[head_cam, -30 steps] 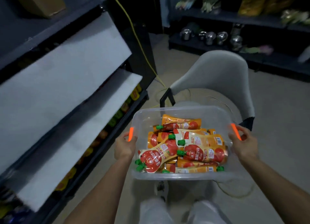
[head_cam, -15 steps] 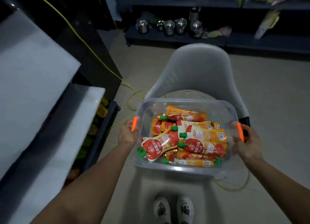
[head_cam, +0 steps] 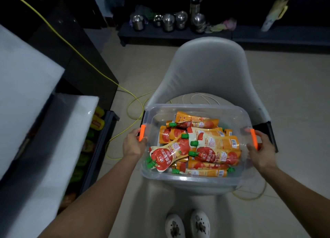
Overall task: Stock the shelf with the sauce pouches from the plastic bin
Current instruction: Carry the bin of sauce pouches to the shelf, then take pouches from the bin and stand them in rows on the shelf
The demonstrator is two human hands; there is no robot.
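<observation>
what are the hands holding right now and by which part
Both hands hold the plastic bin of sauce pouches by its ends: the left hand grips at the left orange handle, the right hand at the right orange handle.

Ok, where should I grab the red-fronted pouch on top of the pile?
Likely its narrow neck, just below the green cap, coming from above: the pouch lies flat on top of the pile in the bin, neck exposed.
</observation>
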